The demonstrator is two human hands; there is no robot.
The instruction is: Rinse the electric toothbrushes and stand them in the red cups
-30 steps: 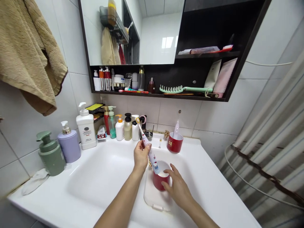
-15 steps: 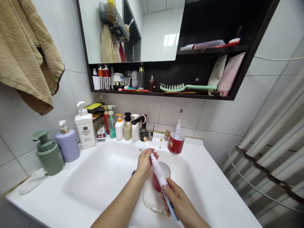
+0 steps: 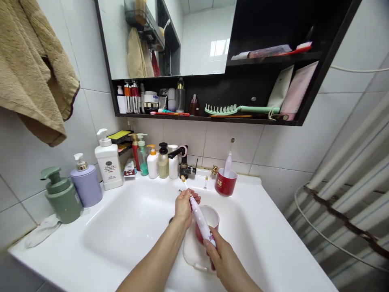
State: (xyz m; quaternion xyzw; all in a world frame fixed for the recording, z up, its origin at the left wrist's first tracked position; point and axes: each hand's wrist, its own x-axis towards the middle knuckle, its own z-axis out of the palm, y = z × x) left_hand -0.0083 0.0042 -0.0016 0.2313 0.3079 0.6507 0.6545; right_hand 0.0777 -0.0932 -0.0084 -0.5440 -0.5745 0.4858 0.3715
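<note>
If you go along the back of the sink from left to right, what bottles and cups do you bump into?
Green pump bottle → purple pump bottle → big white pump bottle → black tap → red cup holding a toothbrush.

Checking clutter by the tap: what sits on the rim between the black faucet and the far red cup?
In the head view, only a small upright knob stands between the black faucet and the far red cup.

Both hands on pink-white electric toothbrush [image 3: 199,214]: left hand [image 3: 183,205] grips its neck, right hand [image 3: 221,256] its base. Red ceramic cup [image 3: 207,224] under it, second red cup [image 3: 225,181] at 1 o'clock.
</note>
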